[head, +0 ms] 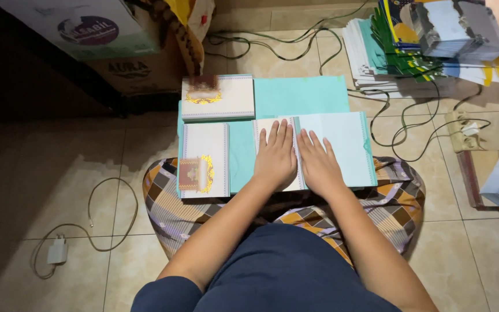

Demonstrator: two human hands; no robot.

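My left hand (275,155) and my right hand (319,162) lie flat, side by side, fingers together, on a folded pale card (342,144) with teal edging. The card rests on a teal sheet (301,95) spread over my lap and the tiled floor. Left of my hands lies a white card with a gold and red emblem (203,160). A stack of similar white cards (218,97) sits beyond it.
A pile of printed sheets and booklets (428,43) stands at the back right, with green cables (402,130) and a power strip (463,132) beside it. Cardboard boxes (128,63) are at the back left. A white charger with cable (58,251) lies on the floor left.
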